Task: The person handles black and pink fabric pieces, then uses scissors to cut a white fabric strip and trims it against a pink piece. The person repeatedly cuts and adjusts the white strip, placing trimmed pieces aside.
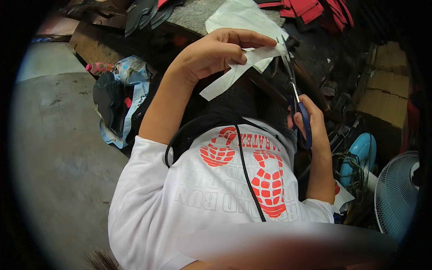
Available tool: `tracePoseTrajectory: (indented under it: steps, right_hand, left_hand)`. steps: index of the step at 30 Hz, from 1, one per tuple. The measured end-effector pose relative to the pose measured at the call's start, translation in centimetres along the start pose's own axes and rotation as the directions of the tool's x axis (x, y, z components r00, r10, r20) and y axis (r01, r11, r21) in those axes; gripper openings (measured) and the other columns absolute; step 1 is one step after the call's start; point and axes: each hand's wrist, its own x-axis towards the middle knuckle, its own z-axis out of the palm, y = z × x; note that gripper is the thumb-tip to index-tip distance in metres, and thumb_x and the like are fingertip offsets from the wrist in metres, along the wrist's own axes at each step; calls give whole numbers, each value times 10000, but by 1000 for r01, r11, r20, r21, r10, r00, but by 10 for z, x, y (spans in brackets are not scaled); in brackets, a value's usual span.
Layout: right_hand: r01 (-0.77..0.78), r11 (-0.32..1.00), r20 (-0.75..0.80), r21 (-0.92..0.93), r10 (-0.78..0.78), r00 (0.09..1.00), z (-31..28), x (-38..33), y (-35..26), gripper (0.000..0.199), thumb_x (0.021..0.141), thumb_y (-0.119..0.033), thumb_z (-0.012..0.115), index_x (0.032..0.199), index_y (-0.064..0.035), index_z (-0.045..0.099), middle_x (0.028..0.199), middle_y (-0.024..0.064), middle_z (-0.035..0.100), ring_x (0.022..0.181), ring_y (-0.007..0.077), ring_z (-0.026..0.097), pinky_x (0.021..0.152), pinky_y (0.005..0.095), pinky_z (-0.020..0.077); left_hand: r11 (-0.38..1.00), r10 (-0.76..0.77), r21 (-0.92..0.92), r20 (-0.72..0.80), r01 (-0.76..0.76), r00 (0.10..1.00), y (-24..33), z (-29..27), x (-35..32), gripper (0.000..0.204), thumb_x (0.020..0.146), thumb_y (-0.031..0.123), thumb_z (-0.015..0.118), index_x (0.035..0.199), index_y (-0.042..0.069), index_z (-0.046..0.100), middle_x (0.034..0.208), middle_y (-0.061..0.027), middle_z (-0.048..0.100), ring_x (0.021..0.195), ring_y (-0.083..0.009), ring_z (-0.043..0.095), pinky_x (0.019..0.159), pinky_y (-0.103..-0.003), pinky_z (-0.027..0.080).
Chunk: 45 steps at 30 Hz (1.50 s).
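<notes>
A narrow white strip (225, 83), of fabric or paper, is pinched between the thumb and fingers of my left hand (211, 51). Its loose end hangs down toward my lap. In my right hand (315, 119) is a pair of scissors (306, 128) with dark blue handles, my fingers in the loops. The blades point away from me and stand slightly apart at the strip's far end, close to my left fingertips. Whether they touch the strip I cannot tell. Beyond my hands a larger white sheet (238, 18) drapes over the edge of a grey worktop (191, 15).
Red pieces (306, 10) and dark flat pieces (150, 15) lie around the worktop. On the left floor (58, 135) stand a bag (143, 92) with dark sole-shaped pieces and a pink bottle (99, 68). Cardboard boxes (384, 92), a blue rounded object (360, 155) and a fan (396, 193) are at right.
</notes>
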Motion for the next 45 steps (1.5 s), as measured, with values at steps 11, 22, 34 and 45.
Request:
tracePoseTrajectory:
  steps: [11, 22, 34, 45]
  right_hand:
    - [-66, 984, -310, 167, 116, 944, -21, -38, 29, 435, 955, -454, 679, 875, -42, 565, 609, -13, 492, 468, 72, 495, 452, 211, 358]
    - [100, 965, -379, 244, 0, 926, -8, -43, 26, 567, 901, -544, 707, 975, 0, 567, 764, 11, 555, 536, 78, 542, 492, 204, 402]
    - [-71, 980, -13, 187, 75, 997, 4, -22, 15, 565, 935, -575, 617, 943, -11, 586, 616, 21, 577, 541, 83, 532, 531, 212, 371]
    - [-228, 966, 274, 126, 187, 943, -17, -29, 9, 618, 889, -633, 625, 925, -17, 586, 640, 53, 592, 554, 125, 586, 557, 240, 438]
  left_hand:
    - [992, -75, 111, 125, 61, 989, -2, 19, 53, 670, 735, 23, 548, 1405, 13, 545, 1354, -125, 588, 1202, -153, 563, 910, -243, 477]
    - [64, 691, 995, -103, 81, 716, -18, -8, 196, 393, 843, 91, 618, 1225, 50, 535, 1191, -213, 566, 856, -414, 675, 719, -487, 558]
    - [285, 693, 903, 37, -321, 720, -11, -46, 112, 444, 819, -71, 475, 1225, 3, 638, 1098, -247, 693, 1043, -400, 666, 919, -421, 519]
    - [841, -115, 483, -281, 244, 953, -17, 32, -32, 503, 1002, 287, 630, 1488, 260, 502, 764, -37, 671, 624, -81, 613, 566, -229, 504]
